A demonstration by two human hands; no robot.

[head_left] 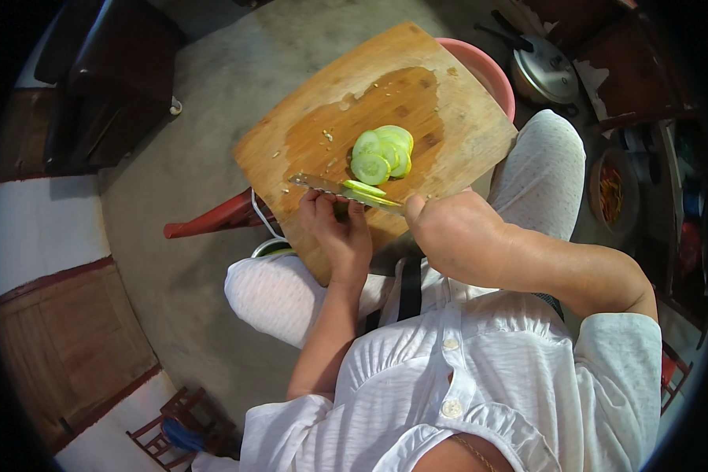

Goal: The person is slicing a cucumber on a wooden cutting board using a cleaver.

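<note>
Across my knees lies a wooden cutting board (307, 124), wet in the middle. My right hand (457, 233) grips the handle end of a kitchen knife (318, 183), whose blade points left above the near part of the board. Two or so thin cucumber slices (364, 189) lean against the blade's far side. Just beyond them sits an overlapping pile of round cucumber slices (383, 153). My left hand (339, 233) is curled against the near side of the blade; a small green patch of a cucumber piece shows between its thumb and fingers, mostly hidden.
A pink basin (487, 74) shows behind the board's far right edge. A lidded metal pressure cooker (546, 74) and a bowl of cut vegetables (610, 194) are at right. On the left are a red plastic object (212, 221) and a metal pot (268, 246) beside my knee. Small seed bits dot the board.
</note>
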